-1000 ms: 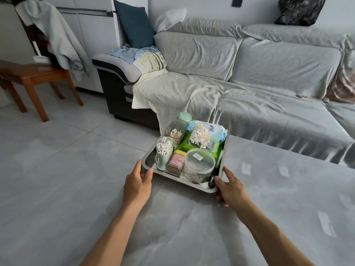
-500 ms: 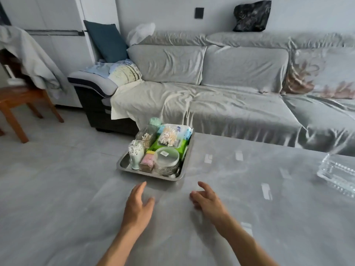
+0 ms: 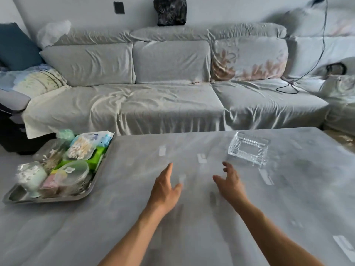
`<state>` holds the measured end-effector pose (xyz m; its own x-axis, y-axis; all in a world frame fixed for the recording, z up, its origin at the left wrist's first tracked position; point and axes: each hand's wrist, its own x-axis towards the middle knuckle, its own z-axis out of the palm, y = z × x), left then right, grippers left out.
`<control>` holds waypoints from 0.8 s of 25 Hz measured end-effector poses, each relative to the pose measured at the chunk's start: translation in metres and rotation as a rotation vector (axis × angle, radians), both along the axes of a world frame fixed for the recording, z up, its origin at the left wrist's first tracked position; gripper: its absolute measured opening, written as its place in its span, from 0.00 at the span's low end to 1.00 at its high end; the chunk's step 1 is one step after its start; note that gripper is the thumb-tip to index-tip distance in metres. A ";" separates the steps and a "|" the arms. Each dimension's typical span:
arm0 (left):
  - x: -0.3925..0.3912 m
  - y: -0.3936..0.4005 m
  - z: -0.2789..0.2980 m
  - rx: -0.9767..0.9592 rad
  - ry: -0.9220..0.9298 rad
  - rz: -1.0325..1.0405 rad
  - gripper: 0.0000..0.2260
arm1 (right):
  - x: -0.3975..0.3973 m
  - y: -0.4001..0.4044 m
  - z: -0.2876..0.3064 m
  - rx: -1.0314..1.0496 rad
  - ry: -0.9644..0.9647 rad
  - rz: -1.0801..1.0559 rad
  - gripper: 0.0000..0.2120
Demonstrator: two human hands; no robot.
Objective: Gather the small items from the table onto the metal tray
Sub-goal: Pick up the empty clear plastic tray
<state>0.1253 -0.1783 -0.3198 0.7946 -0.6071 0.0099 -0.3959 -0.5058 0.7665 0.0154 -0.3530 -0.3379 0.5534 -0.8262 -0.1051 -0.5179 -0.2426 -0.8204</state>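
Observation:
The metal tray (image 3: 17,194) sits at the table's left corner, packed with several small items: a pale cup of cotton swabs (image 3: 31,176), a pink jar (image 3: 50,184), a round clear tub (image 3: 74,172), a bag of swabs (image 3: 81,147) on a green pack. A clear glass ashtray (image 3: 248,147) stands on the table to the right. My left hand (image 3: 165,186) and my right hand (image 3: 229,182) hover over the middle of the table, fingers loosely spread, holding nothing. The right hand is a short way in front of the ashtray.
The grey table (image 3: 192,227) has pale tape marks on it. A grey-covered sofa (image 3: 153,100) runs behind the table, with a floral cushion (image 3: 249,58) and a black cable (image 3: 307,70) at the right.
Both hands have left the tray and pulled away to the right over the table. The view has swung right, so the tray now lies far left and the ashtray is nearer.

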 end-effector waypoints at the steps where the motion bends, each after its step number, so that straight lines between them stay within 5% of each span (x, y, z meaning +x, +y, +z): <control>1: -0.007 -0.028 -0.001 0.000 0.023 -0.019 0.33 | -0.010 -0.021 0.000 -0.170 0.057 -0.006 0.32; 4: -0.025 -0.099 -0.005 -0.025 0.097 -0.059 0.33 | -0.027 -0.080 -0.001 -0.451 0.214 -0.022 0.40; 8: -0.041 -0.144 -0.017 -0.065 0.210 -0.056 0.29 | -0.029 -0.142 -0.010 -0.444 0.479 -0.005 0.34; 13: -0.033 -0.139 -0.024 -0.080 0.270 0.009 0.23 | -0.025 -0.157 -0.013 -0.542 0.345 -0.045 0.07; 20: -0.029 -0.082 -0.015 -0.115 0.364 0.105 0.21 | -0.013 -0.059 -0.029 -0.761 0.324 0.255 0.08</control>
